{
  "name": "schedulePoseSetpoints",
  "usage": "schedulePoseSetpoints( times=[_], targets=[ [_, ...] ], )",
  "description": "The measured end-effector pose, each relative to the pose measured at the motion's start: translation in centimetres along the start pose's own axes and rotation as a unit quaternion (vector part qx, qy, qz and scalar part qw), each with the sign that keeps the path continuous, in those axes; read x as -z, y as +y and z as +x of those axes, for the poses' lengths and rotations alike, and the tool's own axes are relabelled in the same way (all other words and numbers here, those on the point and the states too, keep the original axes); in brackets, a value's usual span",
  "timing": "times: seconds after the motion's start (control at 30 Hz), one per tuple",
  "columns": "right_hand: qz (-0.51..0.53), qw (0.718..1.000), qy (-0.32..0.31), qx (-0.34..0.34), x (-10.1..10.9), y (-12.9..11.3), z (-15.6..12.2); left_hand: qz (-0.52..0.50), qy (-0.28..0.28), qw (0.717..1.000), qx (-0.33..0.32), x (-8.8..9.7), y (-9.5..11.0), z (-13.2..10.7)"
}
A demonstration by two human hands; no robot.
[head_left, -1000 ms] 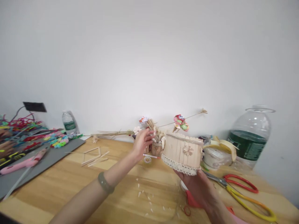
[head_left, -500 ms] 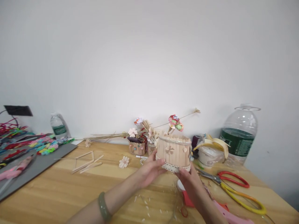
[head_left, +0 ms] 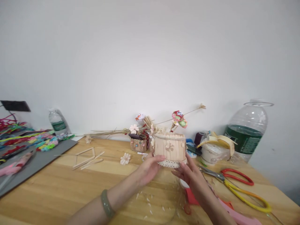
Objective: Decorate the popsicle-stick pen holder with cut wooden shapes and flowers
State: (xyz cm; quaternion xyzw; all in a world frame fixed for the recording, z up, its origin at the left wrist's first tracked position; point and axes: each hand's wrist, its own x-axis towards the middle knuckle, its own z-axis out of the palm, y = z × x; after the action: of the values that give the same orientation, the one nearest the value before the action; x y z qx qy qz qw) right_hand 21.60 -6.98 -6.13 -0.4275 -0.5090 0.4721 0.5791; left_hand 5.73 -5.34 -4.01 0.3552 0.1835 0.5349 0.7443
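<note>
A person's left hand (head_left: 151, 168) and right hand (head_left: 190, 171) clasp a lace-trimmed craft-stick pot (head_left: 170, 147) low on both sides, over a wooden table (head_left: 98, 187). A pale flower (head_left: 125, 158) lies at nine o'clock from it, scissors (head_left: 225, 178) at four, a large water bottle (head_left: 247, 131) at three.

The basket (head_left: 161, 147) is matt wood, its lace trim (head_left: 172, 164) cloth.

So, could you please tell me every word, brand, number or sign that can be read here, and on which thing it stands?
None can be read surely.
Big bottle: pale marks on its green label, too blurred.
Small bottle: its label is too small and blurred.
Wooden basket: no writing visible.
</note>
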Motion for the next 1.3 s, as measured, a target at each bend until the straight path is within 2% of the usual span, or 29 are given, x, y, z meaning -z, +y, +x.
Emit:
schedulePoseSetpoints(
  times=[0.1,0.2,0.27,0.37,0.6,0.7,0.77,0.87,1.0,1.13,1.3],
  targets=[
    [-0.114,0.983,0.122,0.069,0.4,0.0,0.1,-0.009,0.010,1.000,-0.024,-0.2,-0.2,0.1],
    [-0.227,0.939,0.187,0.181,0.4,-0.8,-0.3,-0.014,0.041,0.999,-0.030,-0.4,-0.4,0.0],
    [-0.284,0.912,0.174,0.241,0.1,-1.3,-0.7,-0.013,0.063,0.998,-0.029,-0.6,-0.6,-0.2],
    [-0.346,0.880,0.142,0.294,-0.6,-1.6,-1.1,-0.005,0.080,0.996,-0.028,-0.9,-0.8,-0.7],
    [-0.460,0.803,0.158,0.345,-1.2,-1.6,-1.7,0.041,0.158,0.984,-0.070,-1.9,-0.7,-1.7],
    [-0.481,0.786,0.147,0.360,-1.4,-1.8,-1.9,0.076,0.174,0.976,-0.102,-2.0,-0.7,-1.9],
    [-0.479,0.788,0.135,0.363,-1.5,-1.9,-1.8,0.101,0.176,0.972,-0.117,-2.0,-0.8,-2.0],
    [-0.450,0.810,0.127,0.353,-1.5,-1.9,-1.6,0.115,0.170,0.972,-0.114,-1.9,-0.8,-2.1],
    [-0.366,0.869,0.104,0.317,-1.2,-2.3,-1.6,0.085,0.154,0.979,-0.104,-2.3,-0.8,-2.3],
    [-0.256,0.923,0.089,0.275,-0.8,-2.9,-1.8,0.065,0.165,0.979,-0.095,-2.6,-0.6,-2.4],
    [-0.123,0.966,0.048,0.221,-0.5,-3.2,-2.0,0.053,0.165,0.981,-0.085,-2.4,-0.4,-2.3]
  ],
)
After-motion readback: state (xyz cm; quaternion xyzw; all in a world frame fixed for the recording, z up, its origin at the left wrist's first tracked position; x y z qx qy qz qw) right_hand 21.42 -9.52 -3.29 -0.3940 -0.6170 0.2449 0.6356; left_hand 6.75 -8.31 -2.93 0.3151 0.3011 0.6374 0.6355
